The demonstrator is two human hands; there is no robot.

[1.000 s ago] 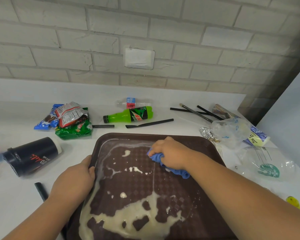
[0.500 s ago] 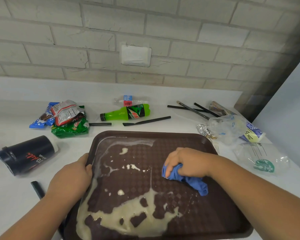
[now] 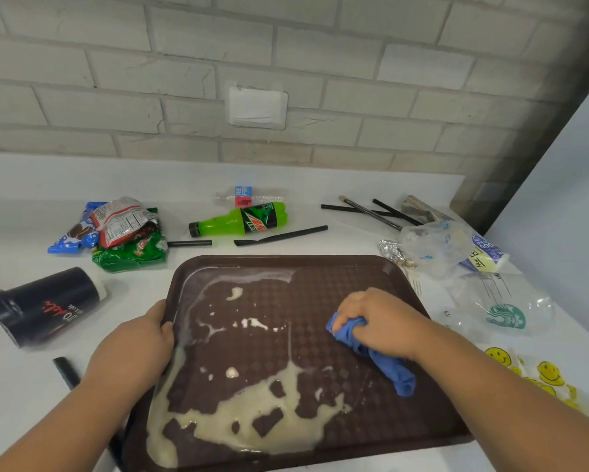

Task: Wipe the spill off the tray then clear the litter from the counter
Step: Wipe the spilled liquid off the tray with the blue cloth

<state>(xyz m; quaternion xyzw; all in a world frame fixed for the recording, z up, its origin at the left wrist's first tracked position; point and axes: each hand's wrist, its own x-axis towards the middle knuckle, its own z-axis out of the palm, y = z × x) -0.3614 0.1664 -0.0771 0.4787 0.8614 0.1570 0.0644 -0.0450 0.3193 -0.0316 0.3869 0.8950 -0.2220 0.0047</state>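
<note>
Lying near the tray (image 3: pixel 286 259): Mtn Dew bottle (image 3: pixel 242 221), Starbucks cup (image 3: pixel 506 315).

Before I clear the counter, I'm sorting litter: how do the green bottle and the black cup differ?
The green bottle is slim, translucent and bright; the black cup is wider and opaque. The bottle lies behind the tray; the cup lies left of it. Both lie on their sides on the counter, tops pointing left.
</note>
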